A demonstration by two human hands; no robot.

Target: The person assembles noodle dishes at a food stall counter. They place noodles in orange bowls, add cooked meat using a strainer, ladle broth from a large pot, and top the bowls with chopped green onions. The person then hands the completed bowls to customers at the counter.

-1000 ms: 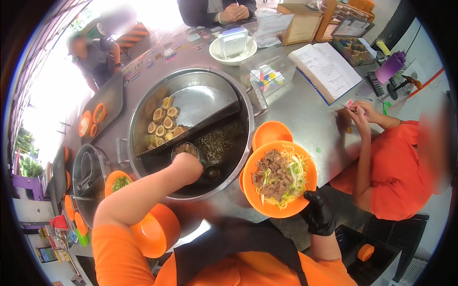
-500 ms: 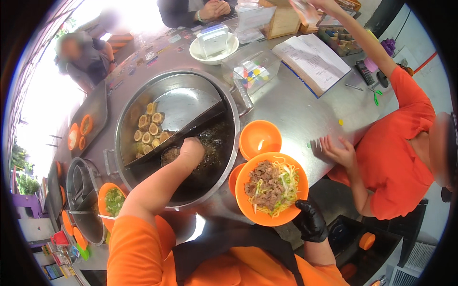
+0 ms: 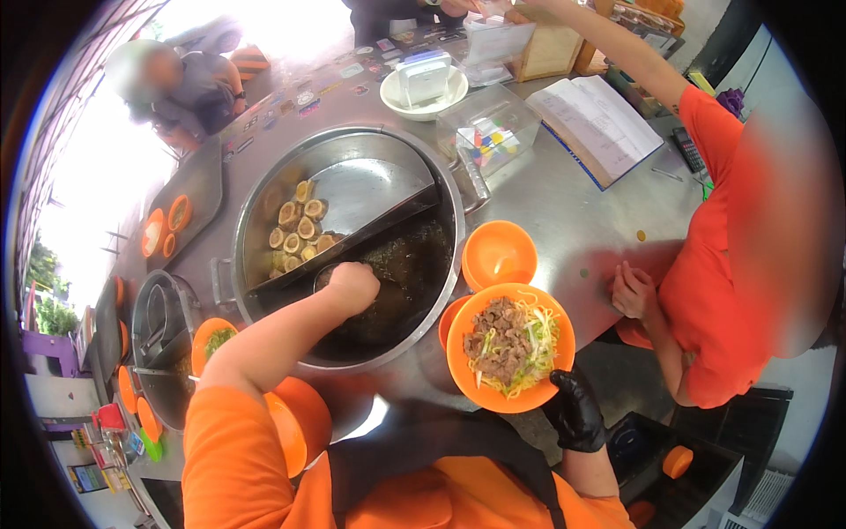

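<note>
My bare left hand (image 3: 355, 288) is closed in a fist over the dark broth in the divided steel pot (image 3: 456, 264). It seems to grip a round metal ladle (image 3: 324, 277), whose rim shows beside the knuckles; the handle is hidden. Several pale, round, hollow-centred pieces (image 3: 300, 220) are heaped in the pot's other compartment. My right hand (image 3: 577, 410), in a black glove, grips the near right rim of an orange bowl (image 3: 458, 375). Noodles (image 3: 545, 322), sliced meat (image 3: 502, 339) and chopped greens fill that bowl, which is held level beside the pot.
Stacked orange bowls (image 3: 500, 251) stand right of the pot. A clear box of coloured tokens (image 3: 489, 132) and an open notebook (image 3: 599, 123) lie beyond. A co-worker in red (image 3: 705, 309) leans in at right. A smaller divided pot (image 3: 163, 317) stands at left.
The view has shifted, so the pot and table appear further right. My left hand stays over the broth, my right still holds the bowl. The co-worker has leaned closer, lower hand drawn in.
</note>
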